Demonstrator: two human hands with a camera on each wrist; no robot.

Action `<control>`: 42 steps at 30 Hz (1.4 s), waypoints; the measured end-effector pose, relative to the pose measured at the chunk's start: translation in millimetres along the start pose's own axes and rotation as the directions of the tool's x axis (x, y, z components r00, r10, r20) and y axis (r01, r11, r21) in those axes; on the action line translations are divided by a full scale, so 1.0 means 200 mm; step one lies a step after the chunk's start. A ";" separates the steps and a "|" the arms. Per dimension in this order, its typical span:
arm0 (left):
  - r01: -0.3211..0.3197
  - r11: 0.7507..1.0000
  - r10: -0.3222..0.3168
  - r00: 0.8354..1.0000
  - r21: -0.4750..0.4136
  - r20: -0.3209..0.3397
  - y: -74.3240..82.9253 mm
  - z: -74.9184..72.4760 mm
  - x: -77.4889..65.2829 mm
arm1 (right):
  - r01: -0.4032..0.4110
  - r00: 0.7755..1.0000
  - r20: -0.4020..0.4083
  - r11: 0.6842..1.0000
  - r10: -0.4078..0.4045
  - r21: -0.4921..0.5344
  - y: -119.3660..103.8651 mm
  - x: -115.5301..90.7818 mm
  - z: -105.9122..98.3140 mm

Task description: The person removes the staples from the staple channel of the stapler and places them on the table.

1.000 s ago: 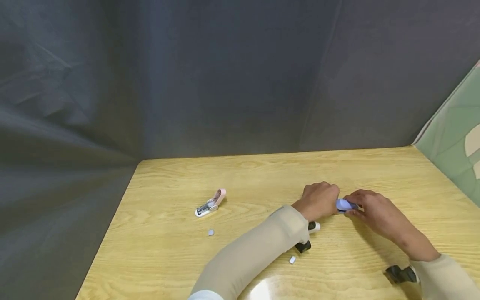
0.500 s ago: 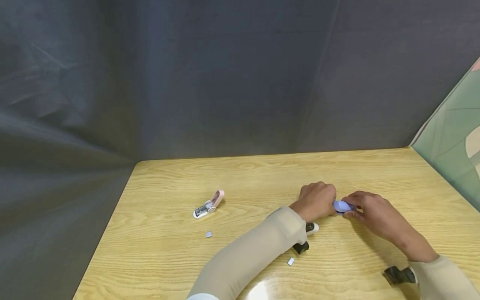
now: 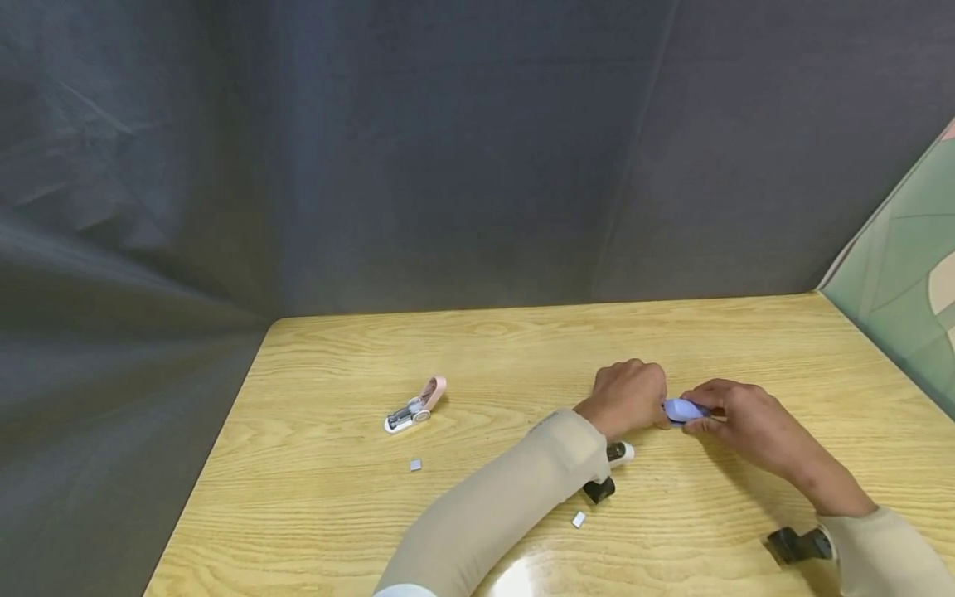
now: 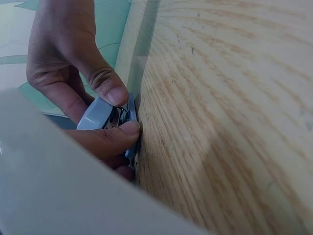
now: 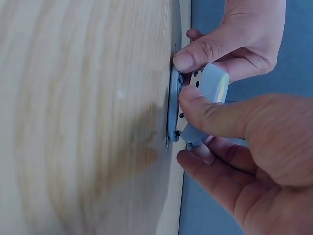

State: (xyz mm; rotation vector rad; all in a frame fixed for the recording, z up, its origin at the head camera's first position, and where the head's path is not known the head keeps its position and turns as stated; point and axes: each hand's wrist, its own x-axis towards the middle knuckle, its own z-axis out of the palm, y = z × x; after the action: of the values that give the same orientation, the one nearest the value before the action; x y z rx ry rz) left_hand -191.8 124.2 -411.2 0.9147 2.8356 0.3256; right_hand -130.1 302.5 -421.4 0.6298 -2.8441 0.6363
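Observation:
A small blue stapler (image 3: pixel 682 410) is held low over the table between both hands, its cover tilted up from the base. My left hand (image 3: pixel 631 396) grips the base end; in the right wrist view its thumb presses the base (image 5: pixel 174 98). With thumb and fingers, my right hand (image 3: pixel 755 424) pinches the raised cover (image 5: pixel 215 82). Metal parts show in the gap between cover and base. Fingers hide much of the stapler in the head view.
A pink and white stapler (image 3: pixel 414 408) lies opened on the wooden table (image 3: pixel 313 497), left of the hands. Nearer the front are a small grey block (image 3: pixel 415 465) and a small white block (image 3: pixel 579 520). Dark sheeting (image 3: pixel 462 166) stands behind the table.
Both hands keep their hold on the blue stapler, with barely any movement. The whole head view has shifted slightly. Nothing else on the table has moved.

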 end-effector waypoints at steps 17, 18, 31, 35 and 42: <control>0.010 1.000 -0.010 1.000 -0.016 0.016 -0.03 0.00 0.00 | 0.020 0.995 -0.095 0.990 -0.007 0.138 0.05 -0.03 0.02; 0.007 1.000 -0.007 1.000 -0.017 0.017 -0.03 0.00 0.00 | 0.031 0.994 -0.104 0.989 -0.016 0.143 0.05 -0.04 0.03; 0.005 0.997 -0.008 0.999 0.074 0.045 0.05 0.01 0.00 | -0.080 0.982 -0.149 0.975 0.112 0.207 0.04 -0.07 0.03; 0.006 0.997 -0.009 0.999 0.075 0.047 0.04 0.00 0.01 | -0.157 0.974 -0.122 0.960 0.189 0.230 0.04 -0.06 0.02; 0.005 0.998 -0.009 0.999 0.067 0.049 0.03 -0.01 0.01 | -0.274 0.951 -0.080 0.935 0.298 0.225 0.02 -0.05 0.01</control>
State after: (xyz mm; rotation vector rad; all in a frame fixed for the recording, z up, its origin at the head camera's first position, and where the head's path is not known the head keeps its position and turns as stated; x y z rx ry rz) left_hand -189.7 129.7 -407.2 0.9117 2.8191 0.2059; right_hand -122.6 309.5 -427.8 0.1945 -2.8053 0.9981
